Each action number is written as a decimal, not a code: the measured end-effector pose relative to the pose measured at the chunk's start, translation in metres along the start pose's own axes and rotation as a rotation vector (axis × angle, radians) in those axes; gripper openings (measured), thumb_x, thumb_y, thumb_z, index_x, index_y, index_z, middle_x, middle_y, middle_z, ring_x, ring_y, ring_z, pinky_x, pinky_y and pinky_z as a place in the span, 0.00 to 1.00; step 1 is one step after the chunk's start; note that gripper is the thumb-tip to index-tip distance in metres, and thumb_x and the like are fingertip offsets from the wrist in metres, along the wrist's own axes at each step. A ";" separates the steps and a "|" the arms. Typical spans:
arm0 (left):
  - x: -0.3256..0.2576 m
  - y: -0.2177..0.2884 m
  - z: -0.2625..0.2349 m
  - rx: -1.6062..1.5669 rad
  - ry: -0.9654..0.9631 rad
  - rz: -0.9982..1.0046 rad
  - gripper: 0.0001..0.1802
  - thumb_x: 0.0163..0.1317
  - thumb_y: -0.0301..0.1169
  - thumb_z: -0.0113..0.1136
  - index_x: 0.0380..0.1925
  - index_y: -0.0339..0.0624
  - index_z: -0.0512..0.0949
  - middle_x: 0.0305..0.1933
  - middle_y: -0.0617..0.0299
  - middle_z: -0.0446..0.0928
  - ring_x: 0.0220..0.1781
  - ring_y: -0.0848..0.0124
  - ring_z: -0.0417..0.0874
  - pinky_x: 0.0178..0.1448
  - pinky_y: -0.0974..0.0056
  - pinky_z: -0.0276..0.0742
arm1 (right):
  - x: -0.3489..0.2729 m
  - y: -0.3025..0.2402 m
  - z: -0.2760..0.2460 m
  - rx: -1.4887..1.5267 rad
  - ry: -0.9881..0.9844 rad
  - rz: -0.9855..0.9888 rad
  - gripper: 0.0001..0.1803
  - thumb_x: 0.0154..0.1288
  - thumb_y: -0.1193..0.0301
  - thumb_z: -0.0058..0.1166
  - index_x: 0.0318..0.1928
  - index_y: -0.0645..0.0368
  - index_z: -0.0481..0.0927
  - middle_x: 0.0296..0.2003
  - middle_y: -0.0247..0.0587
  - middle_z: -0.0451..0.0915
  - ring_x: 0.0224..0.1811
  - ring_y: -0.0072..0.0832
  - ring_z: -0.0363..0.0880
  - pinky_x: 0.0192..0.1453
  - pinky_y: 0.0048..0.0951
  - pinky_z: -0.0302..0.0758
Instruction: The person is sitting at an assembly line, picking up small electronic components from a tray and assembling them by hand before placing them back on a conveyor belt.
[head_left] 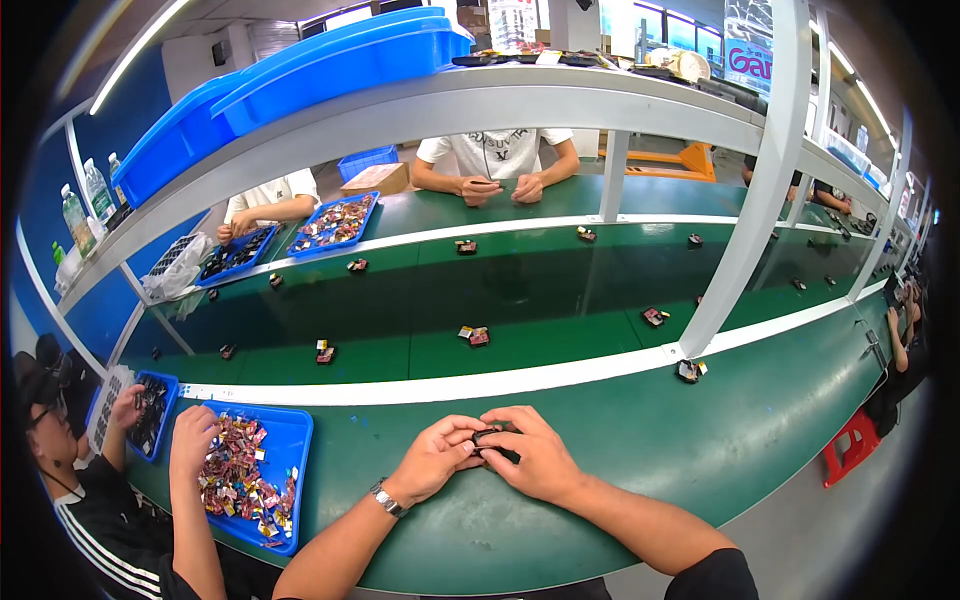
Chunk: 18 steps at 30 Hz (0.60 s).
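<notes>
Over the green bench [600, 440], my left hand [438, 462] and my right hand [532, 458] meet in front of me. Between them is a small black plastic part [486, 436], mostly covered by my fingers. Both hands are closed on it, thumbs and fingertips pressed against its sides. A metal-banded watch [388, 498] circles my left wrist. Left of my left forearm lies a blue tray [290, 430] heaped with small reddish, yellow and white components [235, 470].
A co-worker's hand [194, 440] hangs over that tray's left edge; a tray of black parts [150, 405] lies beyond. Small assemblies dot the green belt [400, 310] behind a white rail [450, 382]. A white post [745, 200] rises at right. One black assembly [690, 371] sits by its foot.
</notes>
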<state>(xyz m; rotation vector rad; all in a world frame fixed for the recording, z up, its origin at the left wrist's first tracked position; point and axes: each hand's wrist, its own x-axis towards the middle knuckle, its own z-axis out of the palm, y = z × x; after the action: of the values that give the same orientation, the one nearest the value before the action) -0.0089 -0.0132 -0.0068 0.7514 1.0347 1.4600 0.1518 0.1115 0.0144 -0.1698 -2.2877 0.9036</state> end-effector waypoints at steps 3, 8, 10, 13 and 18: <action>-0.001 0.001 0.001 -0.016 0.010 0.028 0.15 0.71 0.22 0.51 0.56 0.41 0.70 0.58 0.58 0.75 0.59 0.70 0.79 0.63 0.62 0.79 | -0.002 0.000 0.004 -0.012 0.021 -0.003 0.09 0.56 0.77 0.63 0.39 0.59 0.85 0.52 0.40 0.78 0.55 0.38 0.75 0.53 0.35 0.79; 0.002 -0.004 0.004 -0.047 0.043 0.032 0.15 0.69 0.21 0.53 0.55 0.40 0.70 0.58 0.58 0.76 0.57 0.70 0.80 0.61 0.62 0.80 | -0.001 -0.005 0.002 -0.137 0.045 -0.129 0.13 0.53 0.78 0.64 0.41 0.60 0.84 0.54 0.44 0.76 0.56 0.42 0.75 0.56 0.37 0.77; 0.004 -0.008 0.003 -0.030 0.044 0.055 0.15 0.70 0.21 0.52 0.55 0.39 0.70 0.57 0.57 0.76 0.57 0.70 0.79 0.61 0.63 0.80 | -0.002 -0.005 -0.003 -0.123 0.046 -0.154 0.15 0.51 0.80 0.63 0.42 0.62 0.82 0.53 0.47 0.75 0.57 0.45 0.74 0.59 0.41 0.74; 0.008 -0.012 0.002 -0.013 0.046 0.094 0.14 0.67 0.21 0.56 0.52 0.38 0.70 0.56 0.53 0.76 0.56 0.66 0.81 0.57 0.61 0.83 | -0.003 0.001 -0.006 -0.050 0.051 -0.164 0.15 0.51 0.78 0.64 0.42 0.60 0.83 0.55 0.47 0.75 0.59 0.46 0.72 0.61 0.41 0.73; -0.005 -0.001 0.005 0.036 0.182 0.105 0.14 0.65 0.20 0.55 0.50 0.36 0.69 0.58 0.49 0.76 0.54 0.63 0.82 0.53 0.60 0.86 | -0.002 0.008 0.010 0.088 0.056 -0.073 0.11 0.55 0.76 0.63 0.41 0.58 0.84 0.58 0.44 0.73 0.62 0.43 0.70 0.61 0.39 0.73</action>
<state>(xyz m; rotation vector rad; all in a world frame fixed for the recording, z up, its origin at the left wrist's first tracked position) -0.0032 -0.0168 -0.0049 0.7170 1.1764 1.6274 0.1461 0.1112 0.0031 -0.0717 -2.1836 0.9481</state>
